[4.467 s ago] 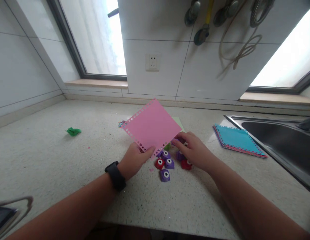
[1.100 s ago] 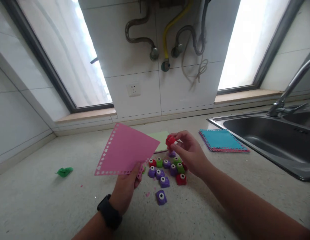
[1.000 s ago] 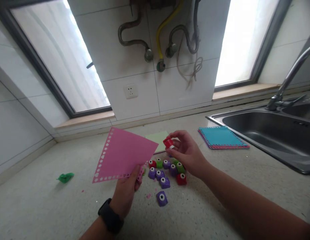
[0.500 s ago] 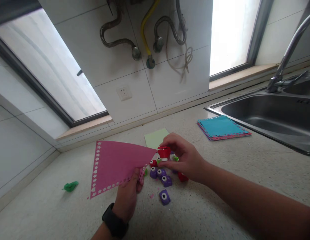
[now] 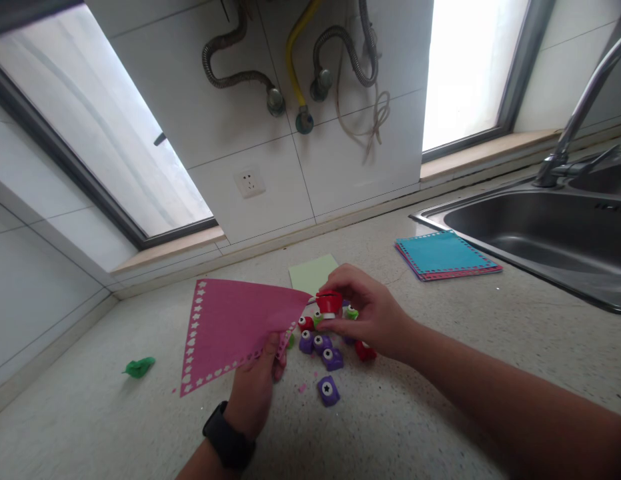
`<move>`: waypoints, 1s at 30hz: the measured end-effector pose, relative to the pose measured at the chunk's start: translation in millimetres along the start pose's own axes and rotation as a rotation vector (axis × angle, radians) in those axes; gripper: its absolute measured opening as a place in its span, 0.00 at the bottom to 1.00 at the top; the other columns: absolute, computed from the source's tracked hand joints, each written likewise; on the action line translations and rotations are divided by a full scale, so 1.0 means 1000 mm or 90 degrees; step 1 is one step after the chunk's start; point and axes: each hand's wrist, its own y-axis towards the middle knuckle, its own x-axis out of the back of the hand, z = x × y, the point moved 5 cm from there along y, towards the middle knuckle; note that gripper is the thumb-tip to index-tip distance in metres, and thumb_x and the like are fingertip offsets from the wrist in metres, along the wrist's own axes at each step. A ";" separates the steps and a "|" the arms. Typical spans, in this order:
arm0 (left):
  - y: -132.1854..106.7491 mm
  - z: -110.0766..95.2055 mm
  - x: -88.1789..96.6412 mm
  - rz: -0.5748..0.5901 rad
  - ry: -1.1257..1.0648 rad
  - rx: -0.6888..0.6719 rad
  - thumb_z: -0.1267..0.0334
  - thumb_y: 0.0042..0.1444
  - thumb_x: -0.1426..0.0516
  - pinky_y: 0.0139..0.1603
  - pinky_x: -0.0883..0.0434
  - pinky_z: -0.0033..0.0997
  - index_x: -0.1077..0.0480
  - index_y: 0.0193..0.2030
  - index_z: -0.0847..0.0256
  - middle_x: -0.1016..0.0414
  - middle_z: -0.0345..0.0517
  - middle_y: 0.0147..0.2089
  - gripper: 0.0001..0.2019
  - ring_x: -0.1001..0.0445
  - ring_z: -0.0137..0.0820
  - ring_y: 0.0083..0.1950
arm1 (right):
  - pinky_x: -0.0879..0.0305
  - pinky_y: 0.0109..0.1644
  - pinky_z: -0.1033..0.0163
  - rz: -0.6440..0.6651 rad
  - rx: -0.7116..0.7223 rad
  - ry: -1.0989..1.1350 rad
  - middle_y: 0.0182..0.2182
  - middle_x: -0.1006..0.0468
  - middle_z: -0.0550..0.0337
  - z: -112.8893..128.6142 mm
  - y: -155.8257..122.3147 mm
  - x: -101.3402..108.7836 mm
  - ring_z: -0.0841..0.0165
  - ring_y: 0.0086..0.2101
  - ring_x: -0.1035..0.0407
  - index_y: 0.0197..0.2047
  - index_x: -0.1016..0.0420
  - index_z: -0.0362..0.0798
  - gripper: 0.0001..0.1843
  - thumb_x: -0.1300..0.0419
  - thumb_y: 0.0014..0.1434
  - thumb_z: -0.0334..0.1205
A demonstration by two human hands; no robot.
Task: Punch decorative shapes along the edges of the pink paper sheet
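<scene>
My left hand (image 5: 257,383), with a black watch on its wrist, pinches the near corner of a pink paper sheet (image 5: 235,325) whose edges are punched with small shapes. The sheet is held up over the counter. My right hand (image 5: 370,313) grips a small red paper punch (image 5: 329,303) and holds it at the sheet's right corner. Several purple, red and green punches (image 5: 330,350) lie on the counter just below both hands. One purple punch (image 5: 328,389) sits apart, nearer to me.
A light green sheet (image 5: 313,273) lies behind the punches. A stack of blue and pink punched sheets (image 5: 443,255) rests by the steel sink (image 5: 535,233) at the right. A green crumpled scrap (image 5: 139,366) lies at the left. Hoses hang on the tiled wall.
My right hand picked a red punch from the pile, lifted it and brought it left to the pink sheet's corner. My left hand tilted the sheet flatter.
</scene>
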 end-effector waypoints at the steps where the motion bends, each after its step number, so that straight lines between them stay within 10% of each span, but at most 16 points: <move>1: 0.000 0.000 0.000 0.000 0.005 0.002 0.39 0.57 0.41 0.28 0.43 0.29 0.31 0.21 0.61 0.35 0.39 0.20 0.27 0.41 0.26 0.24 | 0.32 0.38 0.59 0.000 -0.002 0.007 0.37 0.29 0.58 -0.001 0.000 0.000 0.67 0.36 0.32 0.44 0.26 0.49 0.19 0.26 0.51 0.40; 30: -0.001 -0.001 0.002 0.009 0.048 -0.003 0.38 0.58 0.43 0.29 0.42 0.29 0.32 0.20 0.60 0.38 0.38 0.20 0.28 0.41 0.27 0.25 | 0.33 0.36 0.62 -0.006 -0.084 0.092 0.34 0.29 0.61 -0.013 -0.003 -0.005 0.69 0.32 0.34 0.41 0.30 0.49 0.20 0.26 0.49 0.38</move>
